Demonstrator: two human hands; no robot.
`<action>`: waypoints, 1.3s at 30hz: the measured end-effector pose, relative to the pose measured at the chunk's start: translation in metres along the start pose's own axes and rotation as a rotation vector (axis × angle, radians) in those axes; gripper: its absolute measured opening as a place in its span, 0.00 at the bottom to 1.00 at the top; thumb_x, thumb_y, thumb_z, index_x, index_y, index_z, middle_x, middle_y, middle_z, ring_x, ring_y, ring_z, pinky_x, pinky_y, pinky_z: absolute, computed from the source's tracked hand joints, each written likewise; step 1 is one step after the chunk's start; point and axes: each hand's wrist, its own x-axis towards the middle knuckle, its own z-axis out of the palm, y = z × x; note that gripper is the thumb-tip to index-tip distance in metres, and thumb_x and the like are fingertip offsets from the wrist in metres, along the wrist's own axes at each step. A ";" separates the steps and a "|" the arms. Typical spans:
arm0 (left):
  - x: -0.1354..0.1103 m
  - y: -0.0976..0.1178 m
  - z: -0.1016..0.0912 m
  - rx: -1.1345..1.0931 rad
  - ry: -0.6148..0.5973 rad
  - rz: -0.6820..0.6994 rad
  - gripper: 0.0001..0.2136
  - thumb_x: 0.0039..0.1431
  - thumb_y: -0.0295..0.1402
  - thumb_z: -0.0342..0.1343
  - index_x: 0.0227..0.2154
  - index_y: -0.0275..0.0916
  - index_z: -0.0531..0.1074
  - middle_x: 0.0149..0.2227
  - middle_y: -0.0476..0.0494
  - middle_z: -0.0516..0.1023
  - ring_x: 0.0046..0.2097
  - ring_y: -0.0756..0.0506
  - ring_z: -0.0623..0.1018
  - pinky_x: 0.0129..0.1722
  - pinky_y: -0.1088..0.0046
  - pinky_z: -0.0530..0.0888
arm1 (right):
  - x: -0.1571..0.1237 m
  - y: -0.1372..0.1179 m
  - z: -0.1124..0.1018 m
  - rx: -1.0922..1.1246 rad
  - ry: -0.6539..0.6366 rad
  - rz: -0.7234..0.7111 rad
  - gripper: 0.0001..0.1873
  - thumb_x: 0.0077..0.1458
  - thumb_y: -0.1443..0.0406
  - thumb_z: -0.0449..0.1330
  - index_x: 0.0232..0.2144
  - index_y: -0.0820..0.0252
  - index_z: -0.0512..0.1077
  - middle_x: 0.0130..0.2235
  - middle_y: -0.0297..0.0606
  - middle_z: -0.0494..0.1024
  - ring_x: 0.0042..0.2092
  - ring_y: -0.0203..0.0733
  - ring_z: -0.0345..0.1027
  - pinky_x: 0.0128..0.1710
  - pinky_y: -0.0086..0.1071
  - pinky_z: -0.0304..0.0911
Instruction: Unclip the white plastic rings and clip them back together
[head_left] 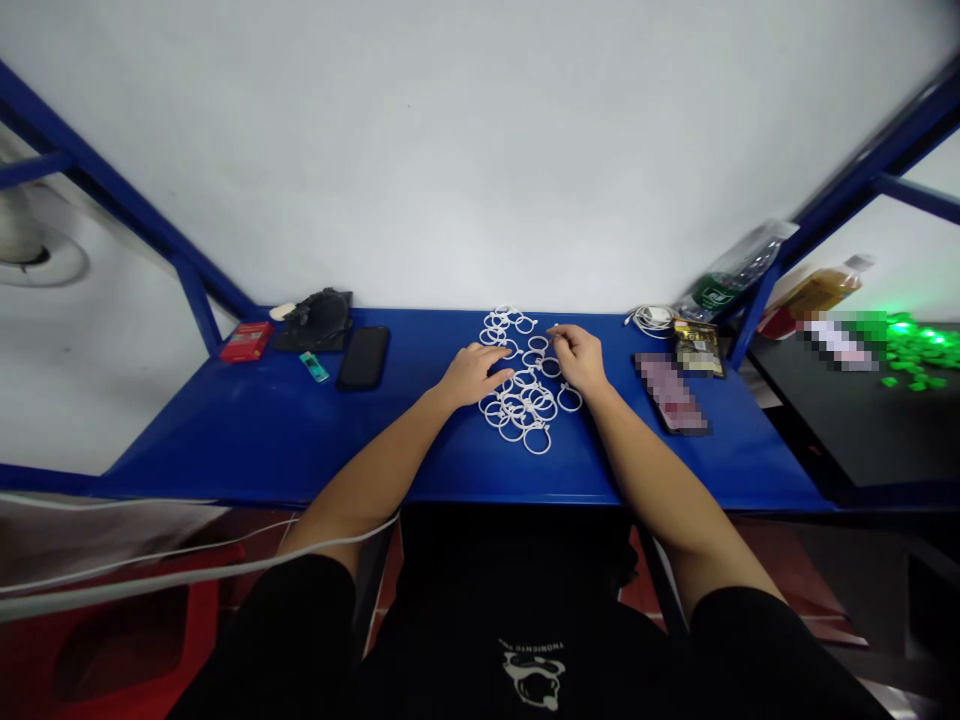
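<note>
Left hand [472,372] lay palm down, fingers loosely spread and flat, holding nothing, fingertips touching the left edge of the white rings [523,405]. Right hand [582,360] was curled, thumb and forefinger pinched on one small ring [554,330] at the pile's upper right; the grip detail was too small to tell further. Rings sat in a loose, overlapping heap mid-table between both hands, a few more strung out toward the wall. Blue table [262,430] carried it all. Left of the pile: black phone [364,357], teal lighter [314,367], black cloth bundle [319,318], red box [246,341]. Right of it: blurred-out phone [673,393] just beside the right wrist, a snack packet [698,347], coiled white cable [652,319], and a clear bottle [739,267] leaning on the blue frame.
</note>
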 end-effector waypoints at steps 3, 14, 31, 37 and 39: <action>0.000 0.003 -0.002 0.052 -0.001 -0.081 0.19 0.69 0.39 0.63 0.59 0.41 0.77 0.57 0.39 0.83 0.57 0.34 0.79 0.58 0.52 0.72 | 0.000 0.000 -0.001 0.002 0.009 0.000 0.18 0.60 0.66 0.53 0.40 0.57 0.83 0.43 0.41 0.86 0.46 0.50 0.80 0.51 0.41 0.73; 0.000 0.004 -0.012 0.157 -0.113 -0.193 0.15 0.74 0.35 0.55 0.58 0.43 0.80 0.51 0.41 0.84 0.51 0.41 0.82 0.51 0.66 0.75 | -0.003 -0.005 -0.002 0.209 0.024 0.034 0.15 0.56 0.68 0.51 0.41 0.57 0.76 0.31 0.35 0.81 0.33 0.44 0.75 0.36 0.35 0.69; 0.000 -0.001 -0.005 -0.098 0.147 -0.176 0.10 0.69 0.28 0.59 0.49 0.41 0.82 0.44 0.45 0.88 0.41 0.44 0.85 0.45 0.69 0.78 | 0.001 0.009 0.000 -0.220 -0.405 -0.074 0.20 0.69 0.68 0.53 0.57 0.57 0.78 0.56 0.46 0.82 0.56 0.50 0.77 0.59 0.43 0.71; 0.000 -0.002 -0.006 -0.093 0.184 -0.140 0.10 0.66 0.28 0.61 0.47 0.40 0.84 0.43 0.44 0.87 0.36 0.47 0.83 0.41 0.71 0.78 | 0.002 0.007 -0.005 -0.225 -0.398 -0.055 0.24 0.67 0.72 0.52 0.59 0.58 0.78 0.57 0.44 0.83 0.58 0.49 0.77 0.61 0.43 0.70; 0.000 -0.002 -0.006 -0.092 0.184 -0.126 0.09 0.65 0.28 0.61 0.45 0.39 0.84 0.41 0.44 0.86 0.35 0.48 0.82 0.40 0.71 0.77 | 0.003 0.007 -0.008 -0.257 -0.393 -0.032 0.27 0.64 0.75 0.51 0.59 0.56 0.78 0.59 0.42 0.82 0.59 0.49 0.77 0.62 0.42 0.70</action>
